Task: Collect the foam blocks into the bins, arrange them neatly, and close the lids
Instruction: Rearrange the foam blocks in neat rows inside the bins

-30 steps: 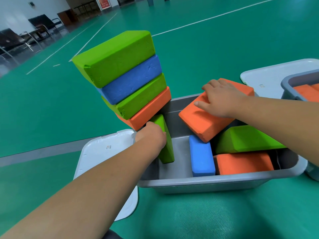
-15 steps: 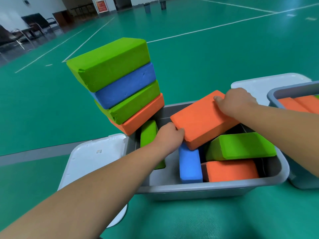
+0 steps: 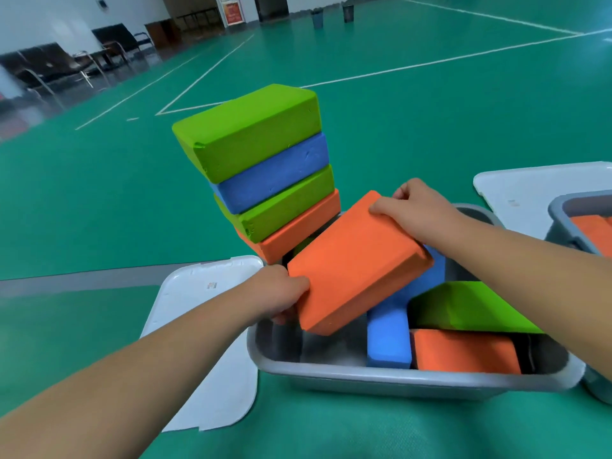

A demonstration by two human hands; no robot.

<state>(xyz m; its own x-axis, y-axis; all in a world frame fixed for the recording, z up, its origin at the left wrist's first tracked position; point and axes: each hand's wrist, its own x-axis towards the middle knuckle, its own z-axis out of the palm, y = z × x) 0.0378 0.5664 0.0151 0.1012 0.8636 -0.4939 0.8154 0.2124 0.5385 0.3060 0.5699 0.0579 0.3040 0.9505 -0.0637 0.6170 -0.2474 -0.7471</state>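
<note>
1. My left hand (image 3: 284, 293) grips the near left corner of an orange block (image 3: 354, 260), thumb on top and the other fingers curled under it.
2. My right hand (image 3: 417, 210) clamps the far right end of the same block, fingers wrapped over the top edge.
3. The block sits tilted between my hands, above the left part of the grey bin (image 3: 381, 376), clear of the bin's floor.
4. Inside the bin a blue block (image 3: 389, 339) stands on its edge, with a second orange block (image 3: 463, 351) lying just to its right, touching it.
5. A green block (image 3: 470, 306) lies slanted on top of that orange one, toward the bin's right side.
6. At the far left corner of the bin leans a stack of four blocks (image 3: 265, 180): green on top, then blue, green and orange at the bottom.
7. A white lid (image 3: 205, 342) lies flat on the green floor (image 3: 99, 193), just left of the bin.
8. A second lid (image 3: 536, 190) lies to the right, with a second bin (image 3: 563, 207) partly on it, holding orange blocks.
</note>
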